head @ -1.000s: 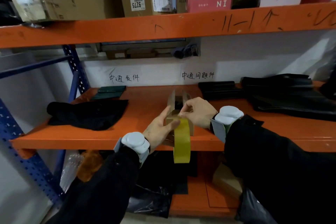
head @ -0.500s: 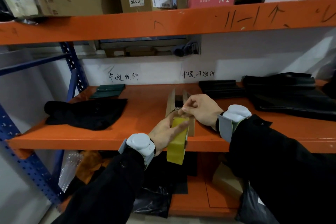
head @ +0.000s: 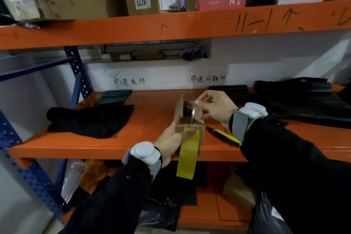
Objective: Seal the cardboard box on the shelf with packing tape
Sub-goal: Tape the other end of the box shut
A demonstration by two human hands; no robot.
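Note:
A small cardboard box (head: 179,115) stands on the orange shelf (head: 148,138) near its front edge, long flaps upright and something dark inside. My left hand (head: 170,139) presses a yellowish roll of packing tape (head: 187,156) against the box's near end; the roll hangs below the shelf edge. My right hand (head: 215,106) is above the far part of the box, pinching the free end of a clear tape strip (head: 194,113) that runs up from the roll over the open top.
A yellow-and-black utility knife (head: 224,136) lies right of the box, under my right wrist. A black garment (head: 91,119) lies to the left, a dark green folded item (head: 114,97) behind it, and black bags (head: 303,100) to the right. Cartons fill the upper shelf.
My right hand has risen and moved back from the roll, drawing out a clear strip of tape over the box. My left hand still holds the roll at the near end.

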